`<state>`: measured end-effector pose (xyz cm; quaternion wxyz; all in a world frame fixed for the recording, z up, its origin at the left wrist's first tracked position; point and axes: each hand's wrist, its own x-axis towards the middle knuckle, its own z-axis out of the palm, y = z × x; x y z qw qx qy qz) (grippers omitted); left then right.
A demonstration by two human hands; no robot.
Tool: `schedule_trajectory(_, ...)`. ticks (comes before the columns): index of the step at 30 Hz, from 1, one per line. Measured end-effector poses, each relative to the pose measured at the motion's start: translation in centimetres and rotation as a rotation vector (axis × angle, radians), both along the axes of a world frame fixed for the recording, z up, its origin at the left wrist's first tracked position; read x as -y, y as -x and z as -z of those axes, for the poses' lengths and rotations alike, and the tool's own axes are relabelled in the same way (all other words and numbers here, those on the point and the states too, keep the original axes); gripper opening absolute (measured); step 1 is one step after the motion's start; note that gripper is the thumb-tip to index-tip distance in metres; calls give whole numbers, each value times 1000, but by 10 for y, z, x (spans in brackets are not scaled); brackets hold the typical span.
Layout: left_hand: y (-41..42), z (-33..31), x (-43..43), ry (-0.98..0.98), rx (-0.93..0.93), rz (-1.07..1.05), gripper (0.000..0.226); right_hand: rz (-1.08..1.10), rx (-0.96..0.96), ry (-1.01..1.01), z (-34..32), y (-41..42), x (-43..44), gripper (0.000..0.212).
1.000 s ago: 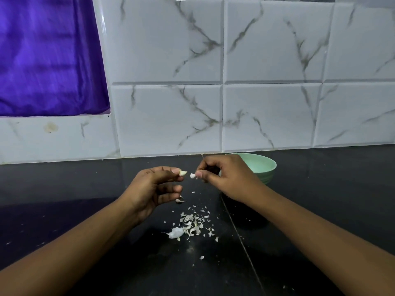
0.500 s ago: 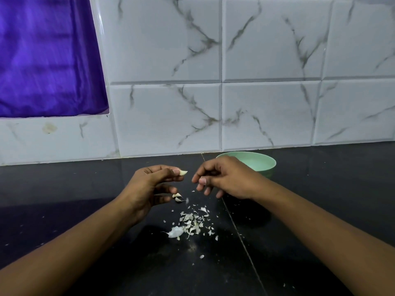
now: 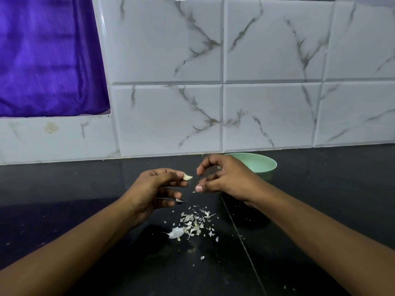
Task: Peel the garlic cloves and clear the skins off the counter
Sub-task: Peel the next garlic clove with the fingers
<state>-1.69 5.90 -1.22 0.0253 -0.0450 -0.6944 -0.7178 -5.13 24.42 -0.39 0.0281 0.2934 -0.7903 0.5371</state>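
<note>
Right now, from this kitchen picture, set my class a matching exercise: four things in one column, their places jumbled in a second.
Things: 1 garlic clove; 2 green bowl; 3 garlic skins; 4 purple cloth.
Places: A at upper left; B pinched by the left hand; C on the counter behind the right hand; D scattered on the counter.
Pairs: 1-B, 2-C, 3-D, 4-A.

Left hand [image 3: 154, 189] left of right hand [image 3: 226, 180], both over the counter [image 3: 320, 199], not touching. Clove [image 3: 187, 177] at my left fingertips, in the gap between the hands. Skins [image 3: 192, 226] on the counter, nearer me than both hands, under that gap. Bowl [image 3: 263, 165] on the counter behind my right hand, near the wall [image 3: 267, 114]. Cloth [image 3: 47, 56] far left, above counter level.
</note>
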Motion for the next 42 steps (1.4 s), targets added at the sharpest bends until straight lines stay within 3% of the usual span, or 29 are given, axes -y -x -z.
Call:
schedule_trajectory(8, 1, 3, -3, -13, -28, 43, 11, 30, -182, 36, 3, -4, 10, 25)
schedule_trajectory(21, -3, 6, -7, 95, -109, -29, 17, 86, -184, 129, 3, -4, 10, 20)
schedule_trajectory(29, -4, 6, -9, 132, -191, -91, 5, 84, -212, 39, 5, -4, 11, 23)
schedule_trajectory(33, -5, 4, -9, 155, -225, -116, 18, 40, -242, -35, 6, -6, 12, 26)
schedule_trajectory(42, -5, 3, -10, 146, -224, -146, 15, -41, -20, 111, 9, -3, 16, 23)
